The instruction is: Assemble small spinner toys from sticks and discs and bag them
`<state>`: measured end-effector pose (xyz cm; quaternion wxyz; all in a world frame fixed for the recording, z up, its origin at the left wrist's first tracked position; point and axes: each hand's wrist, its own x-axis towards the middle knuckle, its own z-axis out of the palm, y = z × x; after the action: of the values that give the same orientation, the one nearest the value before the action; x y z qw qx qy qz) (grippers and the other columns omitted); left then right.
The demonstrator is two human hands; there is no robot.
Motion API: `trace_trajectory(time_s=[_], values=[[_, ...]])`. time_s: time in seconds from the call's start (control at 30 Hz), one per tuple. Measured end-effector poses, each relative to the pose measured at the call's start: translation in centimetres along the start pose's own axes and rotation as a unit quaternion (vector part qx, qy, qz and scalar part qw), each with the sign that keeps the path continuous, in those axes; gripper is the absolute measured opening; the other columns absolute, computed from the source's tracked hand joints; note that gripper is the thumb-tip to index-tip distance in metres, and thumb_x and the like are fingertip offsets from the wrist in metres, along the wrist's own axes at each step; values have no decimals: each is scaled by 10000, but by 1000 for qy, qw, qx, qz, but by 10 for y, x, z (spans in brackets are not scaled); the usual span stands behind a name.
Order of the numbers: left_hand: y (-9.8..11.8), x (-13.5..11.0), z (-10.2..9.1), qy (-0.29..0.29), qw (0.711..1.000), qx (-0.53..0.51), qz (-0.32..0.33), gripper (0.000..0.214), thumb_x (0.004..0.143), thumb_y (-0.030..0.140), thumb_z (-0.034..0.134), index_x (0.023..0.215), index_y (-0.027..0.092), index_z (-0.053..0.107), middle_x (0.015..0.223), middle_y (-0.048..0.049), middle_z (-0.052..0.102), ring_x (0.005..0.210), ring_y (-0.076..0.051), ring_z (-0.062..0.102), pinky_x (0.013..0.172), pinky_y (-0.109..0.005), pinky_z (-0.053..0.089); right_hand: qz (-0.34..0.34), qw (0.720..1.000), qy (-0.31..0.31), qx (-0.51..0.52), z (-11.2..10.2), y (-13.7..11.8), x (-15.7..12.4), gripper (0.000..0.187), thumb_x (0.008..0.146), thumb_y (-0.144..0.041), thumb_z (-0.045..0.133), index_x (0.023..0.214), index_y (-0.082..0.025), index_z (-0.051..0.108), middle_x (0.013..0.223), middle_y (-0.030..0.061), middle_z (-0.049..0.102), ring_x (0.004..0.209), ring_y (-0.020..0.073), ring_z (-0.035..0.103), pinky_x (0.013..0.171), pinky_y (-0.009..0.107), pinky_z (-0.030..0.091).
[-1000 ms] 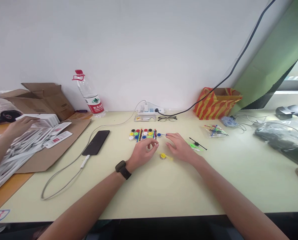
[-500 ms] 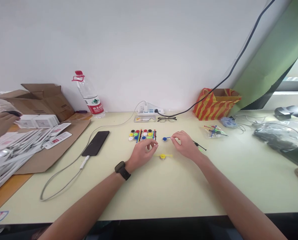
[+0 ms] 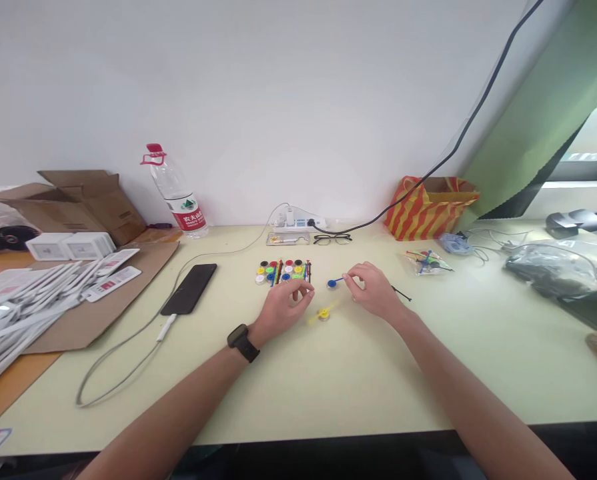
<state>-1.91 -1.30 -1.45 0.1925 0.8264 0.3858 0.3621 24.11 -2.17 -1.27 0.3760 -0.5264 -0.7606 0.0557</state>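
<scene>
My right hand [image 3: 373,288] pinches the end of a thin blue stick, which runs left to a small blue disc [image 3: 331,284] at the tabletop. A dark stick [image 3: 403,293] shows beyond its wrist side. My left hand [image 3: 288,301], wearing a black watch [image 3: 243,342], has its fingers curled and thumb and fingertips brought together, with nothing visible in them. Between the hands and nearer me is a yellow disc [image 3: 323,313] with a blurred yellow bar across it. Behind my left hand lie rows of coloured discs [image 3: 288,269] and coloured sticks [image 3: 307,271].
A phone [image 3: 189,289] on a cable, a large water bottle [image 3: 181,200] and a cardboard box [image 3: 88,207] are leftward. Glasses [image 3: 332,239] and a power strip [image 3: 298,220] lie by the wall. A striped bag [image 3: 428,208] and plastic packet [image 3: 427,262] stand right.
The yellow bar has turned to a different slant. My right hand's blue disc has shifted slightly toward me. Another person's hand at the far left has left view; a black round object shows there.
</scene>
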Motion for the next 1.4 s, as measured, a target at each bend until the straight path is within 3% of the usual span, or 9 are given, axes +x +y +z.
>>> trace_trajectory(time_s=[0.43, 1.23, 1.4], values=[[-7, -1, 4, -11, 1000, 4, 8, 120, 937, 285, 634, 1014, 229, 709, 824, -1, 702, 708, -137, 576, 676, -277, 469, -8, 1000, -20, 13, 1, -5, -2, 204, 985, -263, 554, 800, -227, 629, 837, 58, 739, 837, 239, 627, 810, 391, 486], [-2, -1, 2, -28, 1000, -6, 9, 107, 924, 287, 649, 972, 222, 719, 820, -4, 710, 688, -134, 571, 657, -271, 456, -13, 1000, -24, 8, 0, -6, -3, 217, 986, -272, 553, 787, -229, 625, 816, 59, 728, 825, 242, 617, 819, 400, 481], [10, -2, -4, -67, 998, -18, 4, 224, 929, 359, 648, 776, 200, 681, 703, -2, 661, 640, -133, 544, 608, -271, 428, -17, 1000, -20, 5, 0, -4, -2, 207, 980, -262, 563, 782, -234, 617, 818, 56, 727, 829, 241, 628, 822, 393, 483]])
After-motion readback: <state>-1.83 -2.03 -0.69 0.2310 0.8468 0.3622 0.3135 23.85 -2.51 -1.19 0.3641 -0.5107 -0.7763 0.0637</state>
